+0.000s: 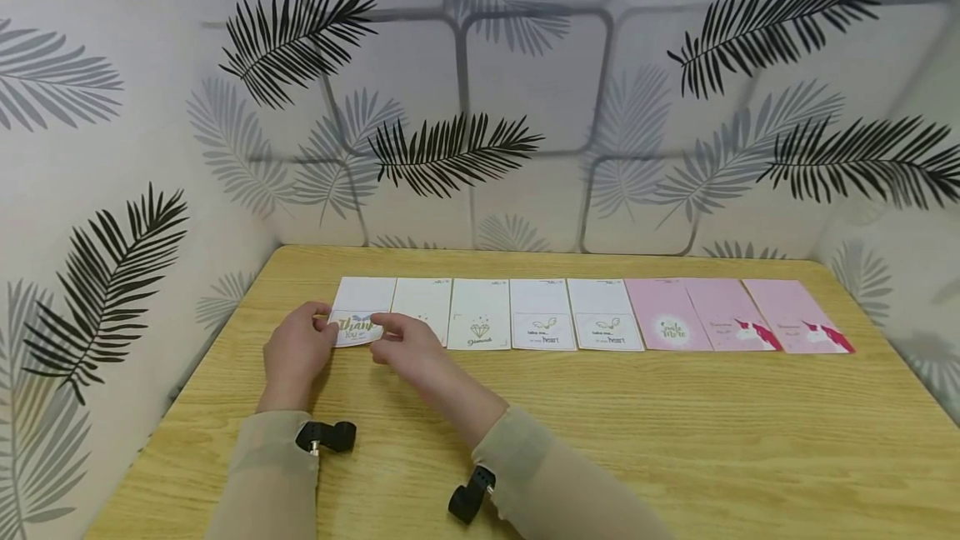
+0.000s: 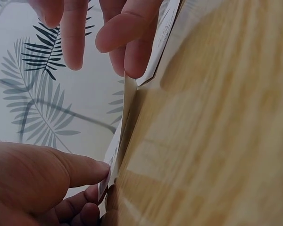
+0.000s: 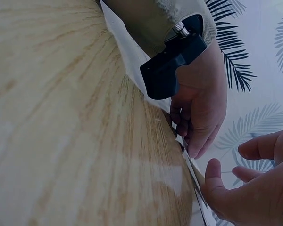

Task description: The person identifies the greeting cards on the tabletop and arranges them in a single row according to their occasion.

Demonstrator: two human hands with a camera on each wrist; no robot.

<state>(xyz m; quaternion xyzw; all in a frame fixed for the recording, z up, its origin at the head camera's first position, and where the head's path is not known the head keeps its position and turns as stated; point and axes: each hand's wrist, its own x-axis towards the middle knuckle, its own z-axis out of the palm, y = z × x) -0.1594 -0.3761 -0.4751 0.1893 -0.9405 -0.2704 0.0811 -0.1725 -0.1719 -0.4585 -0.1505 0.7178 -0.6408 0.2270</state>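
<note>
A white card with gold "Thank You" lettering (image 1: 363, 293) lies at the left end of a row on the wooden table. My left hand (image 1: 297, 350) pinches its left edge; in the left wrist view the thumb (image 2: 87, 170) presses on top with fingers curled below the edge. My right hand (image 1: 415, 348) is at the card's right side, its fingers loosely spread. In the right wrist view the right thumb (image 3: 214, 181) stands up at the card's edge. A cream card (image 1: 417, 294) is partly hidden behind the right hand.
Rightward in the row lie a cream diamond card (image 1: 480, 307), two white heart cards (image 1: 542, 307), a pink "smile more" card (image 1: 667, 307) and two pink unicorn cards (image 1: 787, 307). The wooden table (image 1: 675, 432) meets a leaf-patterned wall (image 1: 525, 198) behind.
</note>
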